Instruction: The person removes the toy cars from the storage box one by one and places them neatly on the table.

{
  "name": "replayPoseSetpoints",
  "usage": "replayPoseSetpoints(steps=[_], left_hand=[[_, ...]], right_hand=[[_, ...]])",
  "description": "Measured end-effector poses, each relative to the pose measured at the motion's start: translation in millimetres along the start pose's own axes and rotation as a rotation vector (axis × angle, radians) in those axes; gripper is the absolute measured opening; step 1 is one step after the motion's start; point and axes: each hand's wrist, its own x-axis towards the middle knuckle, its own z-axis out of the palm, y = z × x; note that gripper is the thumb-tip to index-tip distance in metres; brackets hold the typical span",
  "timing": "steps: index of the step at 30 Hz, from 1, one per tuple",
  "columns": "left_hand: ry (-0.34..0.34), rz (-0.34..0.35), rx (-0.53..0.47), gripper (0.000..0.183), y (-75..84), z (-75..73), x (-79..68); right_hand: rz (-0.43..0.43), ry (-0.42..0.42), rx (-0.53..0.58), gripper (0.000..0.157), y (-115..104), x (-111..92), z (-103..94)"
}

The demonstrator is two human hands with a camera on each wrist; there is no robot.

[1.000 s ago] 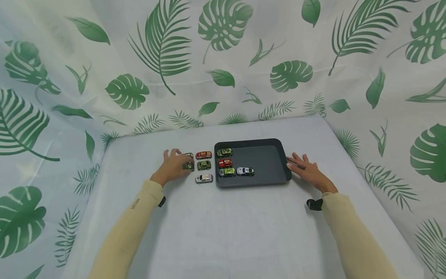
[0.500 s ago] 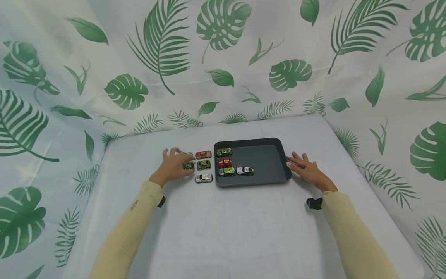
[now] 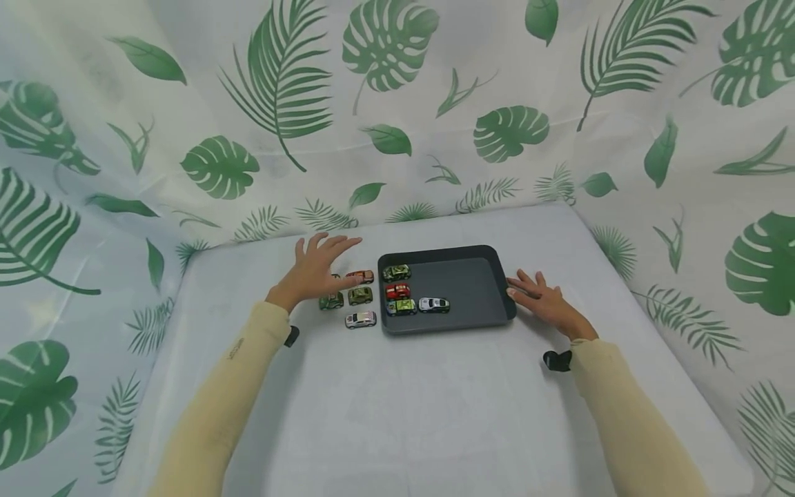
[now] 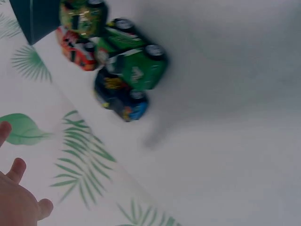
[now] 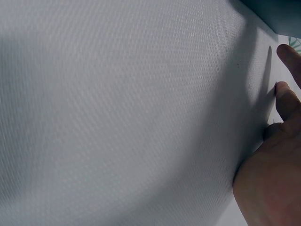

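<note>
My left hand (image 3: 313, 273) is over the loose toy cars with its fingers spread and nothing held. Under and beside it are a dark green car (image 3: 331, 301), an olive car (image 3: 359, 297), a partly covered orange-red car (image 3: 366, 276) and a silver-white car (image 3: 361, 319). A dark blue car (image 4: 120, 96), mostly hidden by the hand in the head view, stands against the green one. My right hand (image 3: 546, 304) lies with relaxed fingers at the right edge of a dark grey tray (image 3: 472, 319), fingertips right at its rim.
Inside the tray, along its left side, are a camouflage car (image 3: 397, 273), a red car (image 3: 398, 291) and a lime-green car (image 3: 401, 307). Beside the last is a white-and-black car (image 3: 434, 304). A leaf-print curtain (image 3: 422, 186) rises behind the white table (image 3: 397, 407).
My left hand has lifted off the green car and shifted up and slightly right, its fingers spreading. The right hand keeps its place at the tray.
</note>
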Motion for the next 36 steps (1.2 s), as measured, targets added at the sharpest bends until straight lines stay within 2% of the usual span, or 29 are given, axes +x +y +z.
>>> replayPoseSetpoints(steps=[6,11,14,18,24,29,36], left_hand=[[0.002,0.057,0.027,0.089,17.7,-13.9,23.0],[0.006,0.099,0.039,0.087,33.0,-20.4,36.1],[0.004,0.116,0.039,0.087,42.3,-22.2,43.0],[-0.006,0.143,0.046,0.087,53.6,-25.2,51.7],[0.008,0.180,0.026,0.085,69.9,-30.9,65.1],[0.010,0.205,0.002,0.084,86.3,-29.1,77.3],[-0.015,0.239,-0.034,0.080,107.8,-12.6,89.9]], right_hand=[[0.002,0.003,0.006,0.078,4.4,1.3,-5.0],[-0.010,0.003,0.013,0.080,13.7,6.3,-7.6],[-0.008,-0.006,0.020,0.078,9.1,5.2,-7.5],[0.020,-0.013,0.020,0.082,6.9,6.7,-5.4],[0.015,-0.011,0.023,0.093,23.0,19.3,-2.9],[0.022,0.001,0.017,0.088,22.8,17.2,-1.4],[-0.018,0.021,0.050,0.078,24.0,7.9,0.5]])
